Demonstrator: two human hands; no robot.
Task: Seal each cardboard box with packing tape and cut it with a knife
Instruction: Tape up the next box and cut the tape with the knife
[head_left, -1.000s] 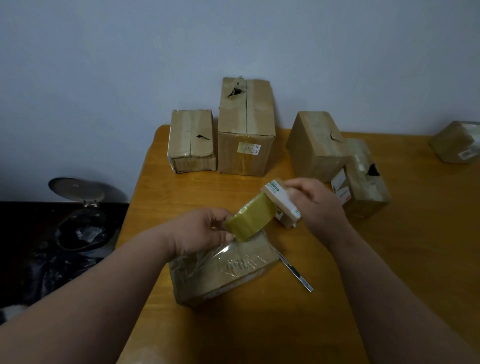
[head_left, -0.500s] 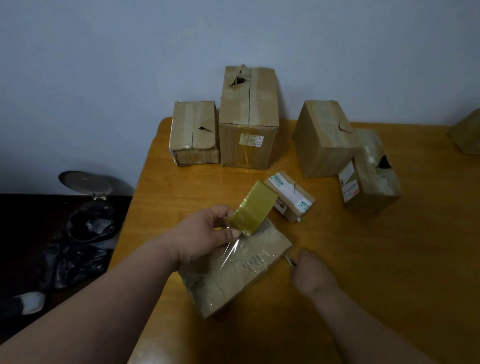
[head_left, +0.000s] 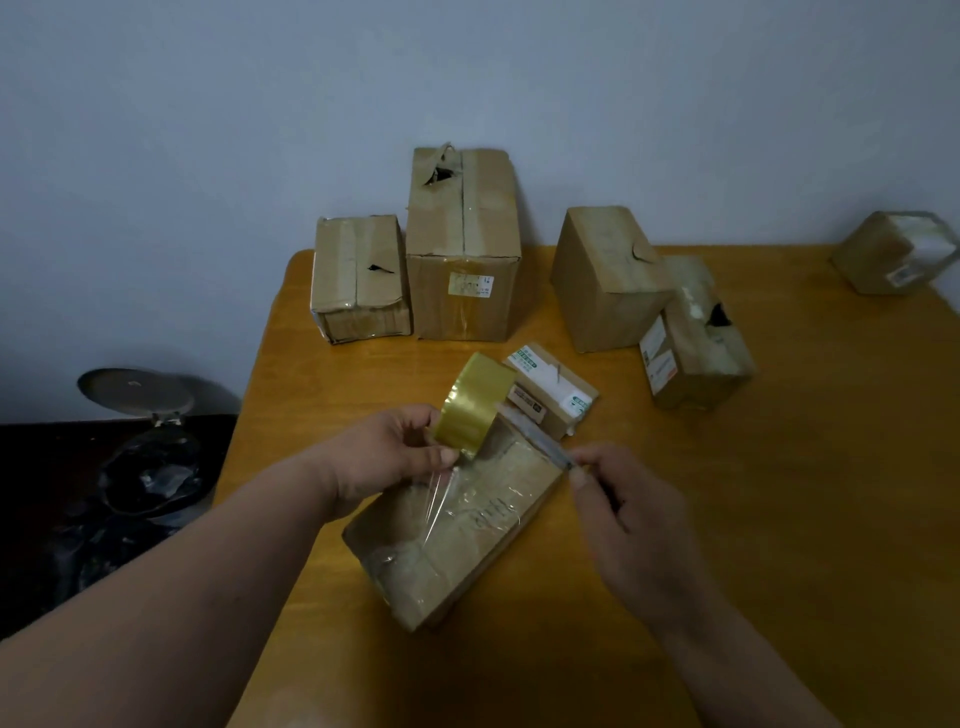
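Left hand (head_left: 387, 457) around tape roll (head_left: 475, 408)

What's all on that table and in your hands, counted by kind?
Cardboard boxes: 7, the nearest half taped.
Tape rolls: 1, in the left hand.
Knives: 1, in the right hand.
Total: 9

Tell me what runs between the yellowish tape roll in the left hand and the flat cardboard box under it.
In the head view, a clear strip of tape runs from the yellowish tape roll, gripped by the left hand, down onto the flat cardboard box.
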